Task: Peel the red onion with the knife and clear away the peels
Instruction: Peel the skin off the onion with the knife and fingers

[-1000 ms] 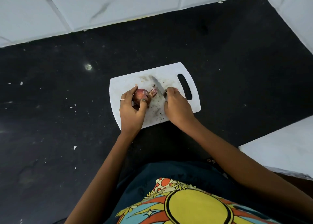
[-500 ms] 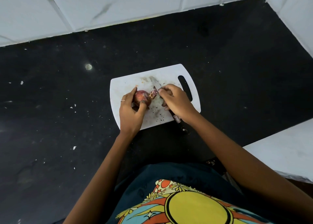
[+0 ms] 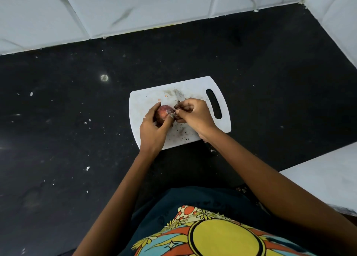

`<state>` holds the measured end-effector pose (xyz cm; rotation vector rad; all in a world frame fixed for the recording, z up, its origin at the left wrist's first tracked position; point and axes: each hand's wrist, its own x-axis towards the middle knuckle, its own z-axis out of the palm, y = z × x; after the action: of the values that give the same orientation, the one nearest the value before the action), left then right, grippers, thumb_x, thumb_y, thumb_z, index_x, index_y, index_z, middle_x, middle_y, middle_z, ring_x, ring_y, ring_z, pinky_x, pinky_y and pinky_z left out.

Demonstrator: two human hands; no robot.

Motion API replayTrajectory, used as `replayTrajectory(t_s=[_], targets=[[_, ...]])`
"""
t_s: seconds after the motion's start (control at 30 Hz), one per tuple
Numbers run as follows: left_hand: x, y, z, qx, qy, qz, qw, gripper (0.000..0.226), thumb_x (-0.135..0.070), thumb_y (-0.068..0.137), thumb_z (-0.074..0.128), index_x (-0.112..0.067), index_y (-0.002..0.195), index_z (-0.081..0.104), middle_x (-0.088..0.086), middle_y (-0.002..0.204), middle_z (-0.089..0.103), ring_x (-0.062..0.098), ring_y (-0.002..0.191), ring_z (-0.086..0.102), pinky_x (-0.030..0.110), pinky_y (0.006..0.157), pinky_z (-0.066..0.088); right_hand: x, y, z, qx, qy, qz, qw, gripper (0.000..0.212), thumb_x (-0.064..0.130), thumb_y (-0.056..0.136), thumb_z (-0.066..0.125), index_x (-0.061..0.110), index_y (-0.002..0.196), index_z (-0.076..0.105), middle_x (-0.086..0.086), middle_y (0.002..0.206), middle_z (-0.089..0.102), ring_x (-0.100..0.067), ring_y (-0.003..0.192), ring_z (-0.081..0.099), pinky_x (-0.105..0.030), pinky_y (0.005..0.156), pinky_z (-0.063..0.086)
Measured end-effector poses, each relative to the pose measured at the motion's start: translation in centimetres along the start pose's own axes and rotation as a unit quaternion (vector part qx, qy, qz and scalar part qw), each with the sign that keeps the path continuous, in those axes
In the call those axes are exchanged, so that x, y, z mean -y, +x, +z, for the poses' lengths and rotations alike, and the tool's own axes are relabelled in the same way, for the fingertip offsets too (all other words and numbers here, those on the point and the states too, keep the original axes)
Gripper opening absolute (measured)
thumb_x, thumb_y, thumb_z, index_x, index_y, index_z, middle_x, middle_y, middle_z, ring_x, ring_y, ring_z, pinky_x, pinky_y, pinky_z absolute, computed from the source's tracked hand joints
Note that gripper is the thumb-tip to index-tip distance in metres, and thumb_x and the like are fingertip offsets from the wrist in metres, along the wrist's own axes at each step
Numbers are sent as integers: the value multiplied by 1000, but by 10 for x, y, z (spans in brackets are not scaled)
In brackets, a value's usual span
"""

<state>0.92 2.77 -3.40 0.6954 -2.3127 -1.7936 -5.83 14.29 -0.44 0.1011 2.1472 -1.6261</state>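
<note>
A red onion (image 3: 163, 112) lies on the white cutting board (image 3: 146, 101), held between the thumb and fingers of my left hand (image 3: 152, 130). My right hand (image 3: 195, 114) grips the knife (image 3: 180, 96), whose blade tip pokes out beyond the knuckles toward the board's far side. The fingertips of that hand pinch a bit of dark peel (image 3: 176, 116) at the onion's right end. The knife handle is mostly hidden under my right hand.
The board sits on a black counter (image 3: 67, 120) speckled with small white flecks. White tiled walls (image 3: 135, 6) close the back and the right side. A white surface (image 3: 324, 184) juts in at lower right. Dark crumbs dot the board's near part.
My right hand has shifted left from the board's handle side to the onion's end and now pinches the peel there. The knife blade has tilted farther away. My left hand still holds the onion.
</note>
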Motion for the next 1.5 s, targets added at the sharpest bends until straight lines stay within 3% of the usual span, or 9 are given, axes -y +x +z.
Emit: replayTrajectory(t_s=[0.17, 0.27, 0.53, 0.6, 0.7, 0.83, 1.07, 1.2, 1.5], targets=[[-4, 3, 0, 11, -48, -36, 998, 43, -22, 87, 67, -17, 128, 56, -5, 116, 60, 2, 98, 59, 11, 79, 50, 2, -3, -4, 10, 24, -12, 1000, 15, -8, 88, 56, 3, 95, 64, -4, 81, 65, -14, 71, 66, -23, 67, 59], [-5, 5, -2, 38, -168, -119, 978, 34, -21, 91, 61, -12, 124, 60, 5, 118, 65, 17, 105, 64, 25, 86, 54, 7, -2, -8, 17, 113, 14, 993, 16, -9, 90, 53, 2, 93, 63, -8, 83, 63, -15, 71, 65, -22, 65, 59], [-16, 8, -5, 33, -357, -230, 905, 34, -17, 95, 54, 0, 125, 55, 11, 110, 64, 19, 97, 65, 28, 79, 58, 12, -1, -30, 44, 426, 106, 898, 19, -8, 92, 46, 3, 90, 61, -12, 85, 66, -18, 75, 67, -24, 68, 59], [-15, 9, -7, 35, -370, -238, 897, 32, -17, 95, 53, -2, 124, 55, 11, 110, 64, 19, 97, 64, 26, 75, 58, 11, 2, -36, 5, 389, 96, 916, 14, -6, 91, 51, 4, 91, 61, -9, 80, 67, -18, 73, 67, -24, 64, 58], [-16, 7, -8, 41, -381, -241, 892, 21, -15, 95, 52, -6, 112, 59, 10, 106, 63, 18, 95, 62, 23, 71, 57, 4, 3, -43, -109, 176, 31, 978, 12, 0, 86, 64, 8, 90, 57, -5, 79, 67, -10, 65, 66, -19, 57, 53], [-18, 6, -8, 43, -392, -247, 885, 15, -14, 92, 54, -8, 104, 60, 9, 102, 62, 18, 93, 62, 24, 75, 57, -8, 7, -54, -201, -4, -18, 980, 13, 7, 80, 72, 12, 85, 61, -1, 81, 66, -8, 71, 64, -17, 57, 49], [-21, 5, -10, 49, -397, -245, 883, 13, -14, 92, 54, -8, 102, 61, 10, 105, 61, 19, 95, 61, 25, 77, 56, -19, 13, -61, -172, -138, -13, 975, 19, 5, 89, 58, 4, 103, 69, -7, 101, 67, -20, 97, 64, -32, 87, 53], [-23, 3, -11, 58, -408, -243, 878, 16, -13, 94, 51, -9, 105, 60, 10, 108, 60, 19, 95, 61, 23, 70, 57, -9, 11, -61, -208, -197, -71, 955, 20, 8, 91, 53, 8, 106, 67, -6, 108, 55, -13, 98, 52, -17, 80, 36], [-32, -5, -15, 105, -412, -226, 876, 23, -13, 91, 52, -13, 113, 61, 7, 106, 63, 17, 96, 62, 26, 84, 54, 14, -5, -56, -51, -120, -112, 985, 11, 12, 89, 61, 6, 96, 68, -3, 86, 68, -14, 79, 65, -28, 72, 55]])
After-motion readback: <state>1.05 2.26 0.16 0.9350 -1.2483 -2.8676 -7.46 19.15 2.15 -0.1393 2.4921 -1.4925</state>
